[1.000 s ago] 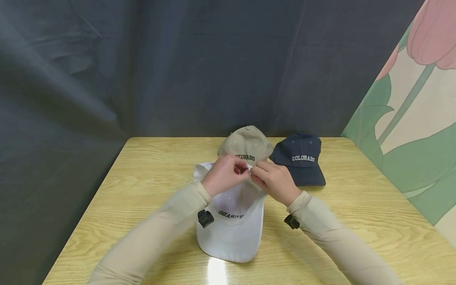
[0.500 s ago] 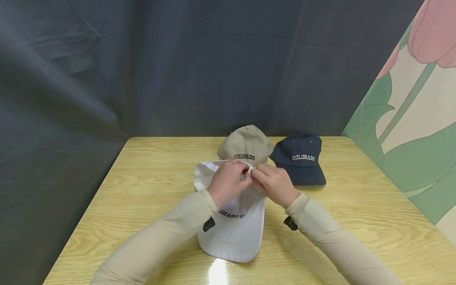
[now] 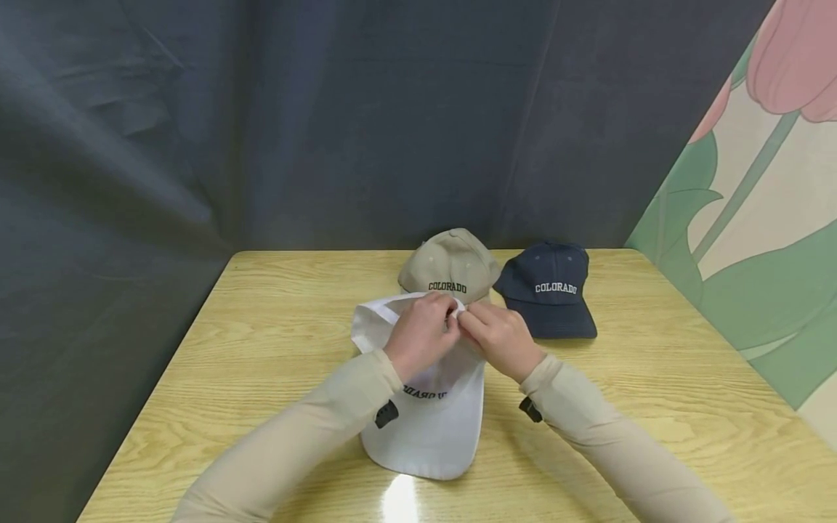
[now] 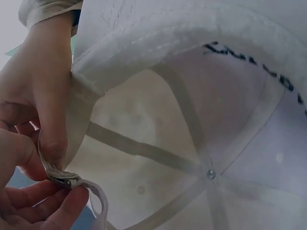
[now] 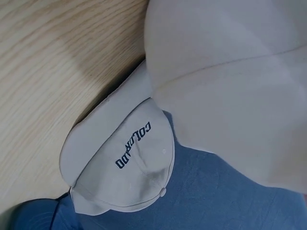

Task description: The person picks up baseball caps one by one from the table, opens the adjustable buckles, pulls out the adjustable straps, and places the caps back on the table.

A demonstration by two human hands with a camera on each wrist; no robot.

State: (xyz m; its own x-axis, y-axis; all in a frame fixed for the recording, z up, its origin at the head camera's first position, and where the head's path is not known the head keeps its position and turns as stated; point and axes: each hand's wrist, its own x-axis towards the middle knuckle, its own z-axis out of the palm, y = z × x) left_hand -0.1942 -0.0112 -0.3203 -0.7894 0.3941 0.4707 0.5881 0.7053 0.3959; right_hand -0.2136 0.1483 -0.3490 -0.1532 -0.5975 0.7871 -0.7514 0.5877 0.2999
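Observation:
A white cap (image 3: pixel 431 439) is held upside down, its brim toward me and its inside showing. At its back strap, my left hand (image 3: pixel 421 333) pinches the strap close to a small metal buckle (image 4: pixel 61 181). Right beside it, my right hand (image 3: pixel 502 340) grips the cap's back edge between thumb and fingers. The left wrist view shows both hands meeting at the buckle, with the strap (image 4: pixel 101 201) looping away from it. Fingers partly cover the buckle. In the right wrist view the white cap's outer crown (image 5: pixel 230 110) fills the right side.
Behind the white cap sits a beige cap (image 3: pixel 451 261) lettered COLORADO, its brim hidden in the head view. A navy cap (image 3: pixel 549 280) lies to its right on the wooden table (image 3: pixel 261 341). A dark cloth (image 3: pixel 392 131) hangs behind the table.
My left hand has shifted slightly right and turned, closing in on the right hand. The white cap's left back edge has opened out to the left a little. The other caps stay put.

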